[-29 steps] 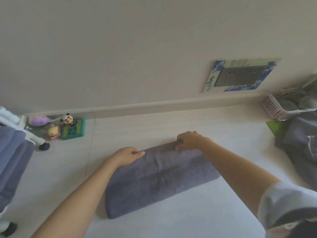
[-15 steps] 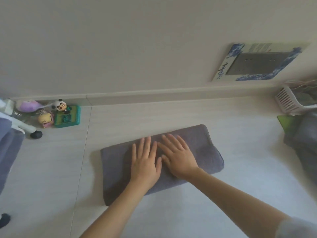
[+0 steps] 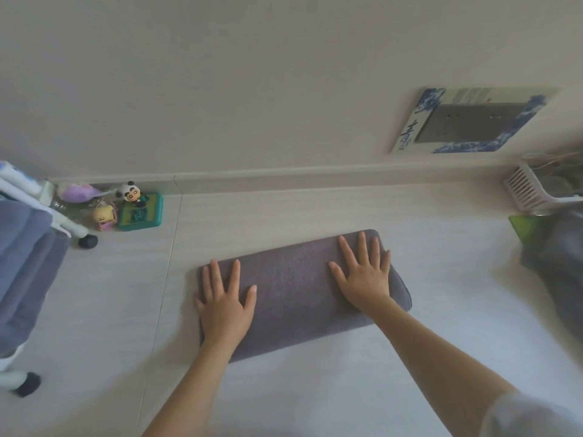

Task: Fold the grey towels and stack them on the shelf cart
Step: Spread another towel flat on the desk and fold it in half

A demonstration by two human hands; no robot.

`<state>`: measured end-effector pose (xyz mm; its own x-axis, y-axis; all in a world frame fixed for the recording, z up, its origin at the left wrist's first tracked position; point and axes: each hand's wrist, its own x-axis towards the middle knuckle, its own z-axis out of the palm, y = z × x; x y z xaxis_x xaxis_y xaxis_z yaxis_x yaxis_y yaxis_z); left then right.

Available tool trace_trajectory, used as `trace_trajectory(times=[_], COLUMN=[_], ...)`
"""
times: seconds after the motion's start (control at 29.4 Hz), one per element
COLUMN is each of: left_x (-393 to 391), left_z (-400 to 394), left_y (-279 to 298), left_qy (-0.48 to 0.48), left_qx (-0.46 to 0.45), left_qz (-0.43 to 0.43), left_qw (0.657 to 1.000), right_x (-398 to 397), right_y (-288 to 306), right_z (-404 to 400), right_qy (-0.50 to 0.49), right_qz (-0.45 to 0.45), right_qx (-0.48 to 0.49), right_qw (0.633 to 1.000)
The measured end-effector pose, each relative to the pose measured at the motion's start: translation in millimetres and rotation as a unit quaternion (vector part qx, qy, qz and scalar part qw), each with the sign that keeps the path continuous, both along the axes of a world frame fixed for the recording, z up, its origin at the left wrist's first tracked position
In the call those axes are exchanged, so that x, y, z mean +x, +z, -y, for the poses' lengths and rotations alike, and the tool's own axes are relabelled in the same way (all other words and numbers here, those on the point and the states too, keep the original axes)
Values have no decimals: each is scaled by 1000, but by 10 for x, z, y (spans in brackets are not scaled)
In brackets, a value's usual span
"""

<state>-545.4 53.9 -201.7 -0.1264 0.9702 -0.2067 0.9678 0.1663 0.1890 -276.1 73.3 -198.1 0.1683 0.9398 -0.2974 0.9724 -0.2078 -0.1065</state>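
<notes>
The folded grey towel [image 3: 299,291] lies flat on the pale floor [image 3: 394,222], its long axis running from lower left to upper right, a short way out from the baseboard [image 3: 284,178]. The left hand [image 3: 225,305] rests palm down on the towel's left end, fingers straight and spread, gripping nothing. The right hand [image 3: 366,275] rests palm down on the towel's right end, fingers likewise straight and spread, with the fingertips near the far edge. The two hands are well apart, with bare towel between them. At the left edge of the view stands the shelf cart [image 3: 19,247], a white frame on dark castors, with grey-blue fabric hanging over it. Just beside the cart, against the baseboard, sit small toys [image 3: 132,206], among them a panda figure and a green box. On the wall at upper right is a grey outlet plate [image 3: 470,121] with a blue-patterned surround. At the far right are a pink slotted basket [image 3: 530,190] and a heap of grey towels [image 3: 561,263], partly out of frame.
</notes>
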Motion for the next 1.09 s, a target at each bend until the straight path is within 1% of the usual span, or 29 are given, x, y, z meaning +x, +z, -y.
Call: trace_trajectory(times=[0.07, 0.1, 0.14, 0.17, 0.2, 0.27, 0.34, 0.37, 0.44, 0.48, 0.54, 0.65, 0.68, 0.71, 0.75, 0.78, 0.82, 0.85, 0.88, 0.92, 0.95, 0.99, 1.02, 1.05, 1.09], left_x=[-4, -19, -51, -97, -121, -178, -170, -189, -197, -208, -201, -110, -66, -19, 34, 93, 116, 192, 288, 316, 386, 447, 510, 601, 682], left_z=[81, 107, 157, 220, 259, 312, 272, 263, 223, 232, 257, 279, 277, 268, 253, 226, 203, 189, 173, 156, 141, 128, 122, 115, 115], left_y=[116, 154, 196, 214, 225, 250, 281, 312, 365, 419, 575, 867, 986, 1094, 1191, 1282, 1361, 1439, 1516, 1554, 1607, 1634, 1657, 1676, 1694], left_qy=[82, 116, 142, 164, 193, 271, 335, 354, 372, 368, 342, 295, 272, 246, 221, 196, 177, 150, 122, 106, 89, 75, 66, 59, 54], left_qx=[15, 26, 37, 43, 38, 17, -24, -44, -69, -70, -64, -67, -65, -60, -52, -42, -33, -28, -25, -26, -30, -39, -50, -61, -70], left_qz=[71, 107, 132, 152, 169, 219, 283, 321, 398, 424, 460, 534, 540, 528, 510, 483, 448, 405, 361, 325, 294, 268, 247, 235, 229], left_qw=[994, 987, 980, 974, 966, 937, 898, 877, 836, 825, 817, 790, 794, 811, 829, 852, 876, 901, 924, 940, 951, 960, 965, 968, 969], right_x=[-98, -175, -285, -424, -564, -846, -981, -1026, -1034, -1040, -1042, -1056, -1076, -1102, -1130, -1144, -1173, -1129, -1050, -1015, -922, -821, -709, -564, -443], right_y=[120, 160, 217, 273, 307, 362, 351, 355, 360, 365, 362, 372, 385, 408, 419, 439, 430, 445, 503, 547, 592, 605, 623, 611, 571], right_z=[112, 185, 292, 423, 552, 771, 844, 863, 844, 848, 873, 889, 902, 907, 910, 904, 888, 898, 905, 897, 897, 897, 906, 907, 904], right_qy=[12, 17, 22, 28, 29, 7, -67, -106, -159, -168, -179, -202, -208, -214, -224, -239, -258, -259, -254, -250, -260, -271, -284, -297, -313], right_qz=[-62, -128, -209, -293, -365, -467, -541, -568, -585, -586, -585, -599, -603, -621, -655, -703, -731, -740, -727, -699, -657, -613, -579, -556, -544], right_qx=[41, 71, 100, 116, 113, 89, 59, 46, 35, 37, 41, 39, 26, 8, -21, -53, -87, -92, -73, -34, 30, 86, 128, 153, 158], right_qw=[997, 989, 973, 949, 924, 880, 836, 815, 795, 792, 790, 774, 770, 754, 721, 668, 626, 614, 634, 669, 707, 737, 753, 761, 762])
